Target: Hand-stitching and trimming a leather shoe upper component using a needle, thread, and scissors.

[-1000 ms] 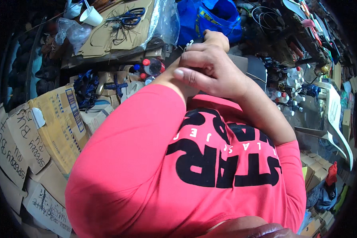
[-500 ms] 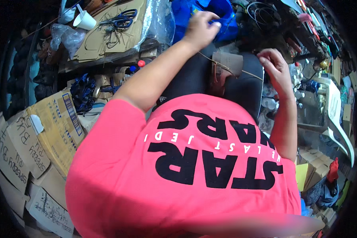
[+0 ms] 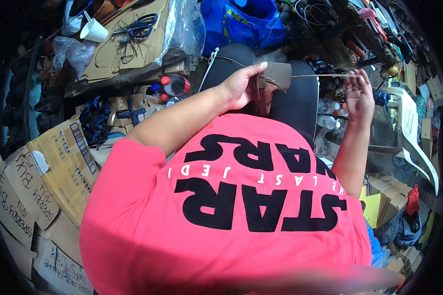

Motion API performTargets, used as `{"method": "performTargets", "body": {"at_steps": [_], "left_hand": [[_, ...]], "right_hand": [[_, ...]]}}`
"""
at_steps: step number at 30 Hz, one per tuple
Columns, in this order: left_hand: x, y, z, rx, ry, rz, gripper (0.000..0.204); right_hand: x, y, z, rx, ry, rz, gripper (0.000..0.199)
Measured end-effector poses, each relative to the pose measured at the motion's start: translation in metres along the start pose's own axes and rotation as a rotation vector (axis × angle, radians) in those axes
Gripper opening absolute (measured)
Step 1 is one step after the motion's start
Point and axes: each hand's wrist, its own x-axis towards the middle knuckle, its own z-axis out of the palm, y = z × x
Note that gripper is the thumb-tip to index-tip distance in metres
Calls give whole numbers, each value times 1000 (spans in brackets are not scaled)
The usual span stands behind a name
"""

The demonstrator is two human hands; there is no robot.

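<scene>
Between my thighs lies a brown leather piece point(image 3: 280, 74) with small holes and a lower reddish-brown part. My left hand point(image 3: 240, 87) is closed on its left edge, thumb on top. A thin tan cord point(image 3: 325, 75) runs straight from the leather to my right hand point(image 3: 359, 101), raised beyond my right thigh. The fingertips of that hand pinch the cord. Another length of cord loops over my left thigh, and a short end lies across the leather. What my left fingers do beneath the piece is hidden.
Ahead sits a blue bag point(image 3: 246, 27). Left of it, dark-handled scissors point(image 3: 142, 25) lie on cardboard sheets point(image 3: 108, 56) near a white cup point(image 3: 94, 31). A red-capped bottle point(image 3: 176, 85) stands by my left forearm. Clear bottles point(image 3: 328, 121) and a white chair point(image 3: 412, 128) are at right.
My left hand has come back from near the blue bag onto the leather piece. My right hand has moved outward to the right, and the cord there is now drawn straight.
</scene>
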Motion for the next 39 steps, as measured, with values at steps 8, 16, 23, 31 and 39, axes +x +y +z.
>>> {"method": "performTargets", "body": {"at_steps": [8,16,23,31,39], "left_hand": [[15,-9,2,-217,-97,-13,47],[5,-8,-5,-257,-87,6,52],[1,-10,-9,-155,-77,44,46],[-1,-5,-5,-200,-60,16,43],[3,-7,-15,-210,-68,15,46]], "right_hand": [[8,-27,-46,-33,51,-82,27],[-8,-20,-6,-206,66,-103,57],[-33,20,37,-921,-494,-226,19],[-54,52,80,-987,-878,-72,21],[-46,38,65,-985,-816,49,27]]}}
